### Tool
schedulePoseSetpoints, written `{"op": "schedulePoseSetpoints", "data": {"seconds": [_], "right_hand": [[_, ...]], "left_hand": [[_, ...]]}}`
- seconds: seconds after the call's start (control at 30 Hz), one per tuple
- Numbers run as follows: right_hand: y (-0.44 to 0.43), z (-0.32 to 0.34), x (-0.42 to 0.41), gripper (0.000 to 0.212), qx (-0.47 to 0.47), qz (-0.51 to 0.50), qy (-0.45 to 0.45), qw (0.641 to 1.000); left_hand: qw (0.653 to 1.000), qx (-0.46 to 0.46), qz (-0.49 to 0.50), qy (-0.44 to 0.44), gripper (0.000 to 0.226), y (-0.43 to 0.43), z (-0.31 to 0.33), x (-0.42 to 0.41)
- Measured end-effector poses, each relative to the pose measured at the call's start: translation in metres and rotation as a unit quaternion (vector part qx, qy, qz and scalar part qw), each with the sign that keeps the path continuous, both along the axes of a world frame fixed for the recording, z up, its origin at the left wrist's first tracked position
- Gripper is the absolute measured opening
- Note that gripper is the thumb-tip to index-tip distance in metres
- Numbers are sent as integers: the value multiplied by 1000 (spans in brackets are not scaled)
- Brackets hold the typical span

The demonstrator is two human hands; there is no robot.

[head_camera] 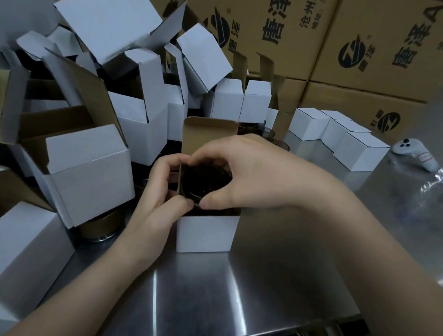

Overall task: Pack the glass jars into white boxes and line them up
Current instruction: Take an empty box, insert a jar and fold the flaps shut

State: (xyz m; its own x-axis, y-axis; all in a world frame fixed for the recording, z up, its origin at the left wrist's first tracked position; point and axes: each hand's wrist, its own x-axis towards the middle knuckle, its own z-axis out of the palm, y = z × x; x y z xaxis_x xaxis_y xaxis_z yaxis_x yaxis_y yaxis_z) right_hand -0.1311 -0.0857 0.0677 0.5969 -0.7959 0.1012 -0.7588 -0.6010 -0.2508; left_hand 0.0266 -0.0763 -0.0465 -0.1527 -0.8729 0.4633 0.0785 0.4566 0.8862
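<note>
**Jar going into its box**

The dark glass jar (204,183) sits in the mouth of an open white box (206,233), its rim about level with the box's top edge, so it looks only partly lowered. The right hand (255,170) holds it from above, thumb on the near side of the rim and fingers curled over the far side. That grip likely keeps the jar upright as it goes straight down.

The left hand (159,189) curls around the box's left side flap and pinches it outward. This probably keeps the flap clear of the opening and stops the light box from sliding. The lid flap (208,134) stands up at the back, out of the way.

The box stands on a steel table (231,289). More dark jars (273,139) wait just behind it. To the left is a loose heap of open empty boxes (94,172). To the right, well apart, closed boxes (351,144) stand touching in a row, presumably the finished line that this one will join. A white handheld controller (414,155) lies beyond them, and printed brown cartons (372,52) are stacked at the back.
</note>
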Motion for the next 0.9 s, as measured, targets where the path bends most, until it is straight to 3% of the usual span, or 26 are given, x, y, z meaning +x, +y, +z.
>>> {"op": "schedulePoseSetpoints", "data": {"seconds": [0.17,0.7,0.9], "right_hand": [[0,-2,3,63,-1,22,24,999],[-18,-1,3,58,30,72,38,996],[-23,2,5,57,25,72,62,995]], "left_hand": [[1000,-3,-2,3,54,-3,-3,2],[999,30,37,26,48,-6,-4,-2],[997,35,67,10,27,-6,-3,-4]]}}
